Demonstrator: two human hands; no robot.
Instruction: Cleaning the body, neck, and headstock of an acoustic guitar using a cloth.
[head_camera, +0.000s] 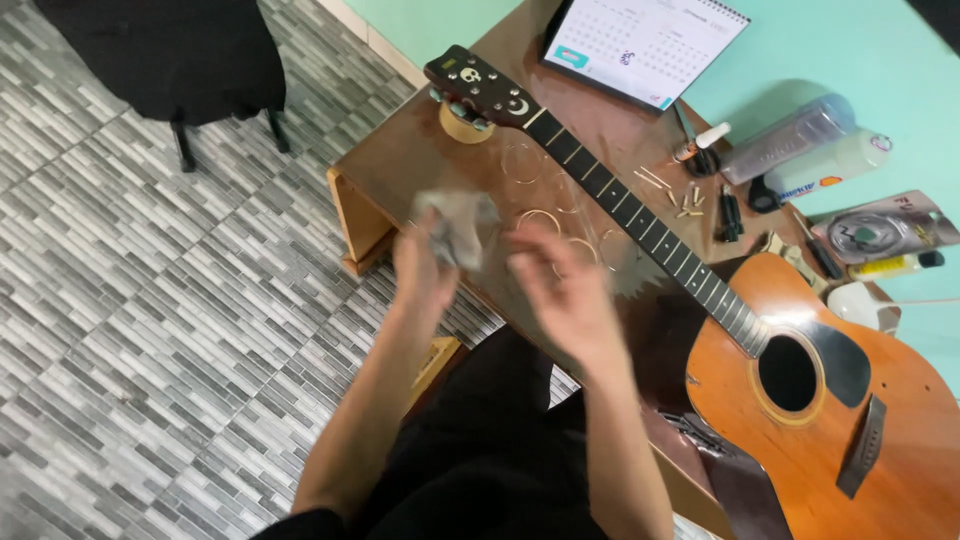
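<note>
Bare worktop (400, 165) lies open left of the guitar neck (620, 205), past coiled strings (540, 218) and a tape roll (465, 122). Right of the neck, pins (685, 200), tools (730, 215) and bottles (800, 150) crowd the surface.

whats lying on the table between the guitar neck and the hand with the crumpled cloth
In the head view, coiled strings lie on the wooden table between the guitar neck and the left hand holding the cloth.
</note>
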